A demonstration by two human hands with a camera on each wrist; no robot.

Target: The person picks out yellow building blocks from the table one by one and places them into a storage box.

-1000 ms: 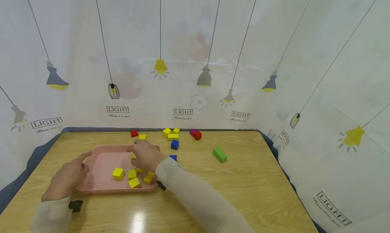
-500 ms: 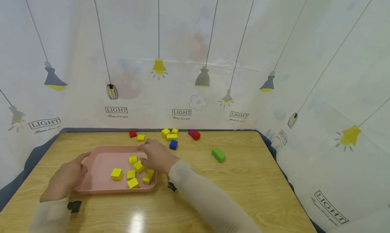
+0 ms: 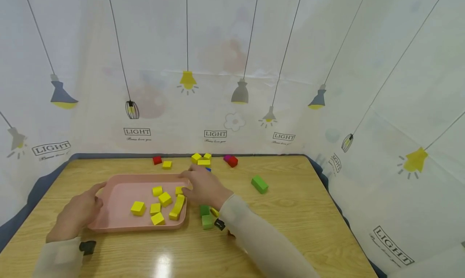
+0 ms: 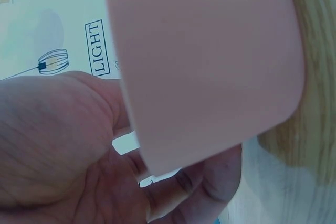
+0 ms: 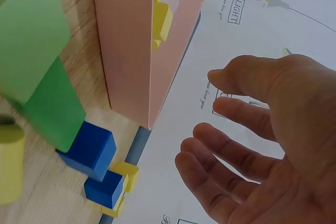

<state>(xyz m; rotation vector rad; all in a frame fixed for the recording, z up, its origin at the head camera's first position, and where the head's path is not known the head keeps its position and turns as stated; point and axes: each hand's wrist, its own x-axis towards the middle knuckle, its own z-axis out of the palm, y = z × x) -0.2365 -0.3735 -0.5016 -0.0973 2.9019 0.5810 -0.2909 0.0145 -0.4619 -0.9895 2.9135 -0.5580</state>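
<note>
My left hand point(image 3: 78, 211) holds the left rim of a pink tray point(image 3: 118, 177); in the left wrist view its fingers curl about the edge of the pink wall point(image 4: 210, 66). Inside the tray lie several yellow blocks, among them a cube point(image 3: 138, 208), a yellow cylinder point(image 3: 157, 191) and a long yellow piece point(image 3: 177, 207) by the right wall. At the tray's right rim is my right hand point(image 3: 207, 187), close to a yellow block point(image 3: 179, 190) in the tray. The right wrist view shows the right hand's fingers point(image 5: 226, 150) loosely bent and apart, holding nothing.
Right of the tray stand green blocks point(image 3: 207, 221), partly under my right forearm, and blue cubes point(image 5: 90, 148). A long green block point(image 3: 259, 184) lies farther right. Along the back edge are a red block point(image 3: 157, 160), yellow blocks point(image 3: 204, 162) and a red-and-purple pair point(image 3: 232, 161).
My right hand has moved right from over the tray to its right rim, uncovering yellow blocks inside and green blocks beside it while covering blue ones. The left hand stays at the left rim.
</note>
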